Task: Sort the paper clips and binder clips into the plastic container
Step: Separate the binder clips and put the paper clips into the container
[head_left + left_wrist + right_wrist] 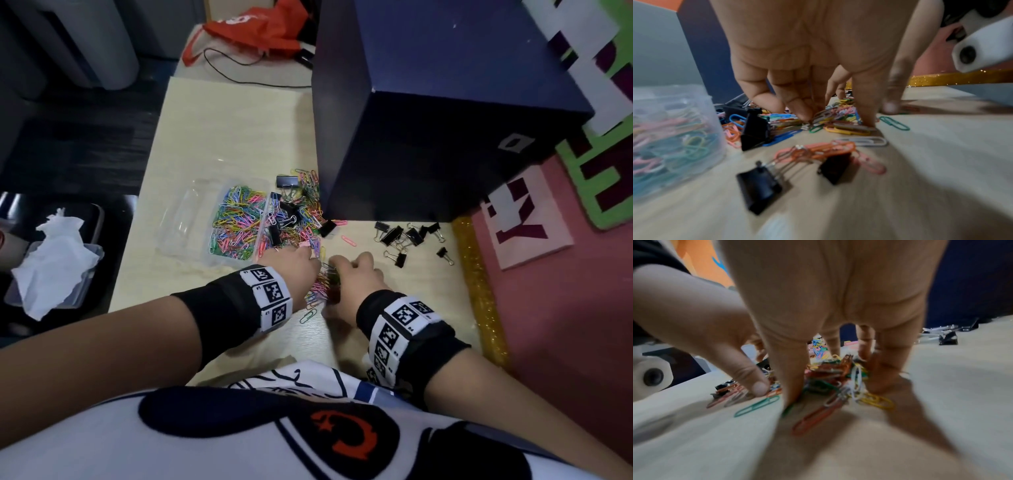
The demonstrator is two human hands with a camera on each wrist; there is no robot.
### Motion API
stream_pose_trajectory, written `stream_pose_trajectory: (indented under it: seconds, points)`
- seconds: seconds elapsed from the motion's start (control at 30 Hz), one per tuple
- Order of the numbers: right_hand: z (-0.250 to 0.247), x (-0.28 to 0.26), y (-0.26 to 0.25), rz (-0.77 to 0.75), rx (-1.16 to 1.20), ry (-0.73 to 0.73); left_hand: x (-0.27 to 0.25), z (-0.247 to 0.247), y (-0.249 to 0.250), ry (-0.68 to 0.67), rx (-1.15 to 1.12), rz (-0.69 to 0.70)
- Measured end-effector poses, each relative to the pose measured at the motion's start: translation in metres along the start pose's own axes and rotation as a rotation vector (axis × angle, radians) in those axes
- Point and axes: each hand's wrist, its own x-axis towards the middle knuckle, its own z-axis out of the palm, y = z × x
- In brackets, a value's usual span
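A small heap of coloured paper clips point(830, 379) lies on the tabletop point(219, 137) between the two hands, with the left hand point(294, 270) on its left edge and the right hand point(356, 281) on its right, both sets of fingers point(801, 110) pointing down, slightly spread, their tips touching the clips and hemming them in without lifting any. Just left of the heap stands the plastic container point(191, 219), one compartment full of paper clips. More clips and black binder clips point(397, 236) lie scattered beyond, beside a dark blue box point(428, 113).
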Motion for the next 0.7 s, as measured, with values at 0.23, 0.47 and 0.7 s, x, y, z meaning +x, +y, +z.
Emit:
stream_pose_trajectory:
  seconds: [0.23,0.47,0.7]
  points:
    - [0.003,0.009,-0.004,-0.068,0.097,0.098,0.006,-0.008,-0.001,-0.020,0.039,0.033]
    - [-0.012,0.015,0.005,-0.020,0.138,0.159,0.003,-0.016,-0.010,0.059,-0.041,0.027]
    - [-0.044,0.019,-0.011,-0.070,0.180,0.199,-0.012,-0.032,-0.053,0.333,-0.381,-0.155]
